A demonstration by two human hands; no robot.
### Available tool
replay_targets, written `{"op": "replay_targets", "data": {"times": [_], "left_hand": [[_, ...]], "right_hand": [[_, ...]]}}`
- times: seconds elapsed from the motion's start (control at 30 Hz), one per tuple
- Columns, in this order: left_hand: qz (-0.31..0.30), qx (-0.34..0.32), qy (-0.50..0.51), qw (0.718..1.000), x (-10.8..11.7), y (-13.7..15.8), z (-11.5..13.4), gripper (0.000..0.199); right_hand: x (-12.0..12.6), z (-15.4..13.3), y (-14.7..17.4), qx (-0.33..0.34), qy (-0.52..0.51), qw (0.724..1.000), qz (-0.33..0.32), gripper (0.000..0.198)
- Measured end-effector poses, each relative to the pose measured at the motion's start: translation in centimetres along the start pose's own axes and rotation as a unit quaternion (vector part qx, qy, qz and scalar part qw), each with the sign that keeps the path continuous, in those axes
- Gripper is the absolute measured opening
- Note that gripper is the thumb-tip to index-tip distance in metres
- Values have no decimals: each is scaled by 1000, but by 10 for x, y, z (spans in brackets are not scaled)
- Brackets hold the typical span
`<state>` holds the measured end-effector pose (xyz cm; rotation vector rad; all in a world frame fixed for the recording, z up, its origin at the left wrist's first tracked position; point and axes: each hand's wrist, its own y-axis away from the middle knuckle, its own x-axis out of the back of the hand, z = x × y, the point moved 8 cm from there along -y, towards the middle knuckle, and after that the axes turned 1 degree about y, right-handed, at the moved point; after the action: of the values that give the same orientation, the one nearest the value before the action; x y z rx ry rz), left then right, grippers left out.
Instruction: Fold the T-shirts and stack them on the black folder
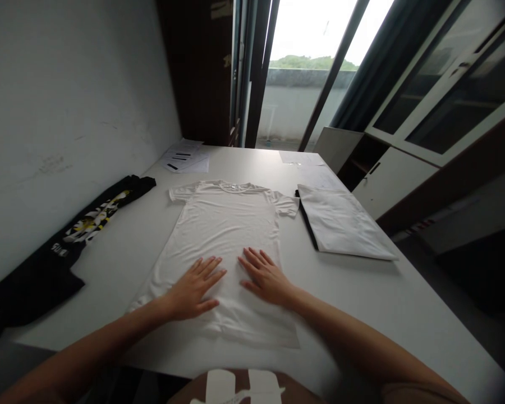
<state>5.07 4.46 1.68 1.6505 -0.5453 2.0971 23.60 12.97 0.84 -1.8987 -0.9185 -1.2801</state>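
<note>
White T-shirt (231, 221) lies lengthwise, collar (234, 189) farthest; left hand (192, 290) and right hand (270, 280) rest flat on its lower half, grasping nothing.

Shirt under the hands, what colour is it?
The shirt is white, clearest in the head view.

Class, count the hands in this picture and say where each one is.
2. The left hand lies flat, fingers spread, on the lower part of the white shirt; the right hand lies flat on it too, apart from the left. Neither is hidden.
</note>
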Motion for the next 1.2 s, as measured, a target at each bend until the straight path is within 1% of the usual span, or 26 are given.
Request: {"op": "replay_targets", "data": {"times": [0.03,0.1,0.27,0.33,0.4,0.47,0.53,0.6,0.67,0.77,0.87,1.0,1.1,1.2], "left_hand": [[-12,-27,9,1000,-1,-2,11,79],[-34,-62,21,997,-2,-3,25,78],[-69,-82,30,994,2,-5,35,81],[-78,-105,35,991,2,-13,47,83],[-80,-134,40,987,-1,-28,64,82],[-76,-162,45,983,-6,-47,86,79],[-70,-192,51,978,-12,-65,112,75],[-62,-229,55,970,-16,-79,139,71],[-54,-271,56,959,-18,-87,163,68],[-51,-318,53,945,-18,-95,188,68],[-56,-330,54,941,-20,-102,194,68],[-62,-330,65,940,-25,-105,193,69],[-62,-329,80,939,-25,-104,193,69],[-51,-317,99,942,-18,-108,189,64]], "right_hand": [[1,10,-1,-14,5,1000,7,69],[6,41,-6,-55,27,998,27,65],[35,141,-24,-188,88,975,78,59],[52,176,-28,-245,90,958,115,55],[71,209,-30,-308,74,934,165,49],[88,236,-30,-364,53,906,208,45],[103,258,-32,-399,49,886,231,43],[115,274,-37,-409,68,879,234,39],[124,285,-44,-402,96,883,221,36],[131,299,-53,-388,136,892,186,35],[126,311,-54,-392,153,894,151,39],[109,319,-51,-416,165,886,126,45],[100,320,-51,-435,173,873,136,52],[98,321,-52,-465,179,851,169,56]]}}
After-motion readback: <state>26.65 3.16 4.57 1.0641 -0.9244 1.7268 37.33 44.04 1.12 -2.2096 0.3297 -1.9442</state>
